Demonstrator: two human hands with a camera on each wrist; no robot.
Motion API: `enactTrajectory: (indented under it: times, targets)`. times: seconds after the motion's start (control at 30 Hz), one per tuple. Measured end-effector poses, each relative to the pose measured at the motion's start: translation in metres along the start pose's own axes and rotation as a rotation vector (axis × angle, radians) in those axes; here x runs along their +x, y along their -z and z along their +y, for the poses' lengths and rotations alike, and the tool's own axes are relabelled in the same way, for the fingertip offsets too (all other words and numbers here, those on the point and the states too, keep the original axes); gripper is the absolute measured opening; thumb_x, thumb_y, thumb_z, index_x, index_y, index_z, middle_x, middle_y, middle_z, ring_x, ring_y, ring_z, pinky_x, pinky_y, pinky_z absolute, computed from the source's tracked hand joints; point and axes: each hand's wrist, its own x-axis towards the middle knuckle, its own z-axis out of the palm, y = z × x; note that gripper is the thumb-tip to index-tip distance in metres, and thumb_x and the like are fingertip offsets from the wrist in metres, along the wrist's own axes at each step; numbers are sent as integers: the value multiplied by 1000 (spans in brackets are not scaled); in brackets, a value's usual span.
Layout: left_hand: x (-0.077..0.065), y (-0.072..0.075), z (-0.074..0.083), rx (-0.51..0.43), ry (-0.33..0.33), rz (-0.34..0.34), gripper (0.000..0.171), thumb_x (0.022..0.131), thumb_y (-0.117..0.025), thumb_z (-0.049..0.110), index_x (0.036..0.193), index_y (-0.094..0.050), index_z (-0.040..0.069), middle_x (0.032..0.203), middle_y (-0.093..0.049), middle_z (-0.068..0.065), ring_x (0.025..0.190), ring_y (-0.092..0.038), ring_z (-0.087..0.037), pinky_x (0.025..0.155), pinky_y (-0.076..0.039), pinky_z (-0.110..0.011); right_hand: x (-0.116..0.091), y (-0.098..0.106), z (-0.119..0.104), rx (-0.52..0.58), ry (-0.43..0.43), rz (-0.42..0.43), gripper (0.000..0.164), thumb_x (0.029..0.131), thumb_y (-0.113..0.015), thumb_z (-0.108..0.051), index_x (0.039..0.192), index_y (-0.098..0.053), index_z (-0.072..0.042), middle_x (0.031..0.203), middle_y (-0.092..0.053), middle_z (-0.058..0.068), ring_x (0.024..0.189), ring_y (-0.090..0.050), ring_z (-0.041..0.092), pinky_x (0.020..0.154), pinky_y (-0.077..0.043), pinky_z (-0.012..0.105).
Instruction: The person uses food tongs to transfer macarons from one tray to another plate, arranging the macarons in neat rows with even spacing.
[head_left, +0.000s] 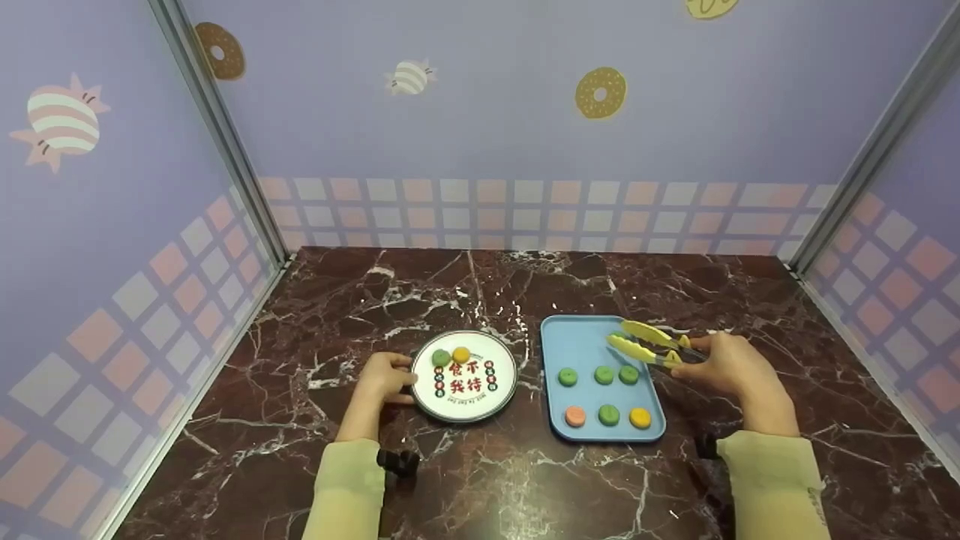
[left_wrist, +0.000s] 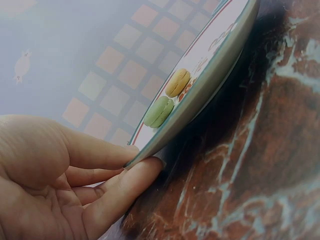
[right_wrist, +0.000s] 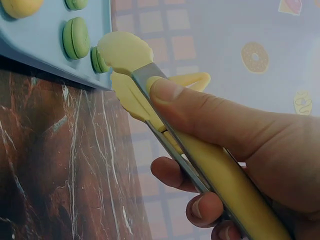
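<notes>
My left hand [head_left: 386, 379] pinches the rim of a round white plate [head_left: 484, 407] with red lettering, thumb and fingers on either side of its edge. On that plate, a green macaron [left_wrist: 159, 112] sits beside a yellow macaron [left_wrist: 178, 83]. My right hand [head_left: 731, 365] holds metal tongs [right_wrist: 159, 107] with yellow tips and yellow grip. Their tips stand apart over the far right part of a blue tray [head_left: 574, 337], and a bit of green shows at the tips, mostly hidden. Nearer on the tray lie several green macarons [head_left: 604, 375], a pink macaron [head_left: 575, 416] and a yellow macaron [head_left: 640, 418].
Plate and tray stand side by side on a dark red marbled table [head_left: 480, 480]. A lilac back wall [head_left: 487, 135] with a tile pattern and side panels enclose it. Dark wrist straps [head_left: 399, 463] sit at the sleeves.
</notes>
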Motion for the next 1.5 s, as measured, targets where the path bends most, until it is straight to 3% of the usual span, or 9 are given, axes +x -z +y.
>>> enactTrajectory:
  times: [0.17,0.43,0.7,0.97,1.5]
  targets:
    - [0,0,0,7,1,-6,49,95,-63,-8,142,-51,-14,144,-50,-40,103,-72,-43,66,-71,-33,1,-2,-2,-7,10,3,72,86,-82,-44,139,-62,1,129,-67,31,86,-66,27,82,-60,57]
    - [0,0,1,-1,6,-1,49,95,-64,-8,142,-52,-14,143,-52,-39,104,-72,-43,64,-70,-32,1,-2,-8,-23,30,12,60,86,-82,-38,132,-69,-2,108,-76,20,73,-59,20,63,-52,35]
    - [0,0,0,-9,-3,-2,48,95,-63,-9,141,-51,-16,142,-52,-40,104,-72,-44,64,-70,-33,-1,-1,-10,-45,51,19,58,83,-84,-38,127,-72,-2,116,-74,25,76,-62,23,64,-55,41]
    - [0,0,0,-10,-2,4,48,94,-63,-9,141,-52,-15,142,-52,-40,104,-72,-44,64,-70,-32,-3,0,-14,-66,38,12,58,84,-84,-38,128,-72,-2,121,-72,28,96,-71,40,79,-61,60]
    - [-1,0,1,-20,0,-2,49,95,-62,-9,141,-51,-16,142,-52,-40,105,-72,-44,65,-71,-33,-4,0,-13,-64,28,19,63,84,-84,-39,133,-68,-2,128,-68,29,104,-69,47,83,-60,63]
